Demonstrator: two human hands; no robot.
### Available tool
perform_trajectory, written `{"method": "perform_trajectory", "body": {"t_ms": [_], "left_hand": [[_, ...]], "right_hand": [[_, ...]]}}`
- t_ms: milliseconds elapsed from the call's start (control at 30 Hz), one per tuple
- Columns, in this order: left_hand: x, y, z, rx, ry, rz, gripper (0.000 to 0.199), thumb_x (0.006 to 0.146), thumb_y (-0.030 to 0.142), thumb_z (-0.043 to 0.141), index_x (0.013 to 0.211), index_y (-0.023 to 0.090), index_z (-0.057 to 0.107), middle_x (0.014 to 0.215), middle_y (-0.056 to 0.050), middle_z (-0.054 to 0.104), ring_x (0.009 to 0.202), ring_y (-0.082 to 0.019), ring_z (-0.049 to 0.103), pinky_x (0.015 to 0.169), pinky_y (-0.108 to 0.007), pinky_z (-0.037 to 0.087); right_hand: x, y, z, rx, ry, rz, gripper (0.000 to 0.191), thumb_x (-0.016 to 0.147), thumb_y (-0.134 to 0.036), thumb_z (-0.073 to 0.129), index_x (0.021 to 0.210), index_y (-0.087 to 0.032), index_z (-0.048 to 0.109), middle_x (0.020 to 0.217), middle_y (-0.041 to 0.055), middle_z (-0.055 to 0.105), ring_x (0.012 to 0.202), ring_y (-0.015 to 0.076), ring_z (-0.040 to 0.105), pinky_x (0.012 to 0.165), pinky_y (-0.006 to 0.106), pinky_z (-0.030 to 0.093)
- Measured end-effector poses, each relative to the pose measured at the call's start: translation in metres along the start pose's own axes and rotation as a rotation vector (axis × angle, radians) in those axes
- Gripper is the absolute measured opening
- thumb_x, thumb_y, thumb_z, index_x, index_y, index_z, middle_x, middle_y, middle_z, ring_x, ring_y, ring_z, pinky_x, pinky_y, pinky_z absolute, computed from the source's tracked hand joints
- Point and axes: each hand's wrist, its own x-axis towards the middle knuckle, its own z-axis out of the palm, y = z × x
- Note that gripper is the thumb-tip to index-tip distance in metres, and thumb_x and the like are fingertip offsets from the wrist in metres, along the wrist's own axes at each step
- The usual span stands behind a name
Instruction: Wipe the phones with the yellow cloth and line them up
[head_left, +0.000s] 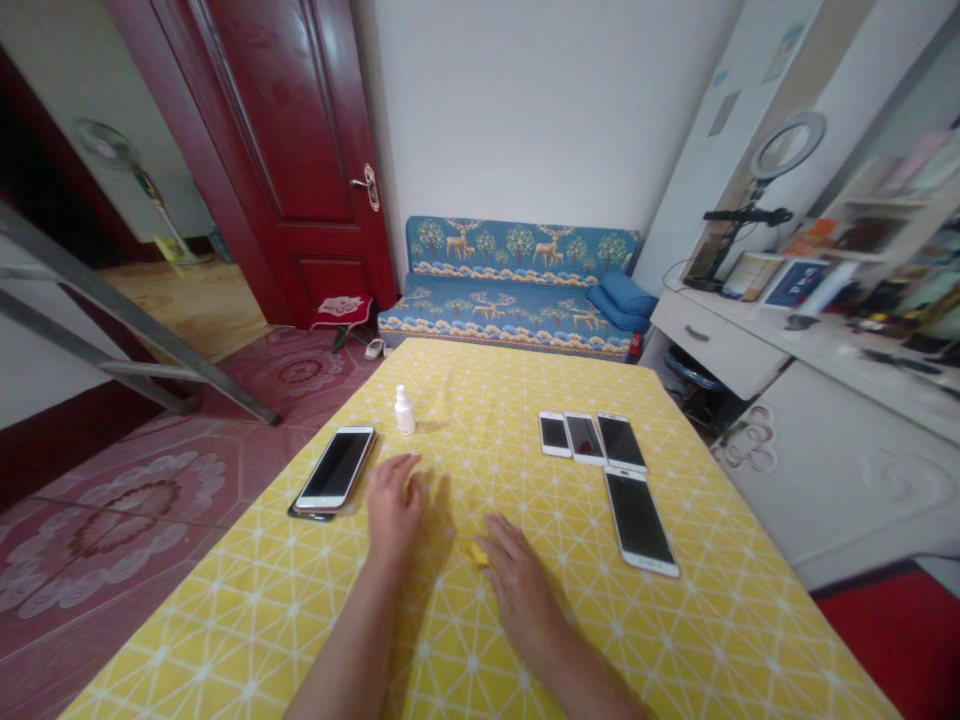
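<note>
Single head cam here, perched above the near end of the table [487, 400], facing forward and tipped down. Left hand [394, 505] and right hand [521, 580] sit close, low in the middle. It reaches back to the sofa [499, 300], with the door [277, 120] left and cabinet [817, 460] right. Far right's pretty blurry, so can't swear to details there.

Mostly hidden under a white phone [337, 468]: a dark flat item [309, 515]. Partly covered by the right hand [521, 590] — a yellow scrap [474, 553]. Cut off at bottom: both forearms [345, 635]. Blurred — shelf contents [870, 235].
</note>
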Motion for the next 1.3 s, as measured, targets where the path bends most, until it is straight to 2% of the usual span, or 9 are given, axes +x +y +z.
{"method": "perform_trajectory", "body": {"t_ms": [133, 300, 467, 600, 733, 867, 933, 1067, 1300], "left_hand": [[0.014, -0.021, -0.038, 0.488, 0.281, -0.266, 0.052, 0.085, 0.037, 0.048, 0.134, 0.018, 0.048, 0.140, -0.018, 0.044, 0.138, -0.038, 0.023, 0.106, -0.062, 0.016], [0.019, -0.043, -0.055, 0.585, 0.084, -0.511, 0.079, 0.080, 0.054, 0.050, 0.141, 0.007, 0.033, 0.128, -0.029, 0.051, 0.130, -0.046, 0.033, 0.100, -0.066, 0.023], [0.023, -0.042, -0.055, 0.597, 0.145, -0.510, 0.082, 0.073, 0.050, 0.060, 0.140, 0.010, 0.033, 0.121, -0.026, 0.056, 0.118, -0.042, 0.048, 0.098, -0.060, 0.029], [0.026, -0.031, -0.059, 0.517, 0.230, -0.548, 0.089, 0.058, 0.042, 0.075, 0.134, 0.012, 0.039, 0.112, -0.020, 0.060, 0.105, -0.041, 0.055, 0.092, -0.056, 0.036], [0.025, -0.027, -0.061, 0.377, 0.367, -0.543, 0.087, 0.057, 0.037, 0.075, 0.133, 0.013, 0.040, 0.117, -0.018, 0.058, 0.110, -0.038, 0.052, 0.094, -0.051, 0.038], [0.021, -0.018, -0.053, -0.129, 0.423, -0.545, 0.086, 0.060, 0.044, 0.072, 0.136, 0.018, 0.041, 0.119, -0.012, 0.058, 0.106, -0.029, 0.056, 0.096, -0.047, 0.042], [0.017, -0.005, -0.045, -0.644, 0.305, -0.588, 0.073, 0.067, 0.047, 0.065, 0.132, 0.018, 0.046, 0.111, -0.009, 0.060, 0.092, -0.023, 0.060, 0.087, -0.044, 0.049], [0.003, 0.037, -0.022, -1.417, -0.166, -0.680, 0.058, 0.078, 0.055, 0.047, 0.117, 0.014, 0.057, 0.100, -0.013, 0.065, 0.069, -0.020, 0.059, 0.062, -0.039, 0.053], [-0.023, 0.083, 0.017, -1.768, -0.581, -0.900, 0.057, 0.085, 0.059, 0.039, 0.111, 0.014, 0.063, 0.110, -0.015, 0.064, 0.071, -0.015, 0.057, 0.062, -0.031, 0.051]], "right_hand": [[0.000, 0.005, 0.002, 0.019, 0.061, 0.000, 0.047, 0.083, -0.007, 0.043, 0.126, -0.022, 0.058, 0.144, 0.0065, 0.046, 0.138, 0.0206, 0.033, 0.115, 0.048, 0.029], [-0.002, -0.001, -0.003, 0.017, 0.048, 0.014, 0.046, 0.085, -0.009, 0.042, 0.126, -0.021, 0.059, 0.144, 0.0064, 0.046, 0.138, 0.0203, 0.035, 0.114, 0.046, 0.031], [-0.001, -0.003, -0.005, 0.033, 0.069, 0.032, 0.043, 0.085, -0.011, 0.043, 0.123, -0.022, 0.061, 0.142, 0.0058, 0.049, 0.136, 0.0201, 0.037, 0.113, 0.046, 0.033], [-0.001, -0.002, -0.005, 0.032, 0.071, 0.028, 0.042, 0.086, -0.011, 0.043, 0.123, -0.022, 0.061, 0.142, 0.0063, 0.049, 0.136, 0.0198, 0.038, 0.113, 0.045, 0.033], [-0.001, -0.001, -0.005, 0.043, 0.078, 0.017, 0.043, 0.084, -0.011, 0.044, 0.122, -0.021, 0.062, 0.141, 0.0073, 0.050, 0.135, 0.0204, 0.038, 0.112, 0.045, 0.033], [-0.001, -0.001, -0.004, 0.063, 0.092, 0.023, 0.044, 0.083, -0.009, 0.044, 0.121, -0.022, 0.062, 0.140, 0.0069, 0.051, 0.135, 0.0210, 0.039, 0.112, 0.047, 0.034], [-0.001, -0.001, -0.002, 0.070, 0.102, 0.026, 0.047, 0.081, -0.008, 0.044, 0.123, -0.022, 0.061, 0.140, 0.0063, 0.051, 0.134, 0.0205, 0.039, 0.112, 0.046, 0.033], [-0.001, 0.000, 0.000, 0.048, 0.177, 0.069, 0.056, 0.078, -0.006, 0.044, 0.132, -0.020, 0.052, 0.142, 0.0080, 0.048, 0.132, 0.0208, 0.041, 0.110, 0.043, 0.037], [0.001, -0.001, -0.014, -0.101, 0.273, 0.283, 0.025, 0.076, -0.011, 0.054, 0.092, -0.023, 0.069, 0.095, 0.0080, 0.064, 0.095, 0.0274, 0.059, 0.084, 0.042, 0.047]]}}
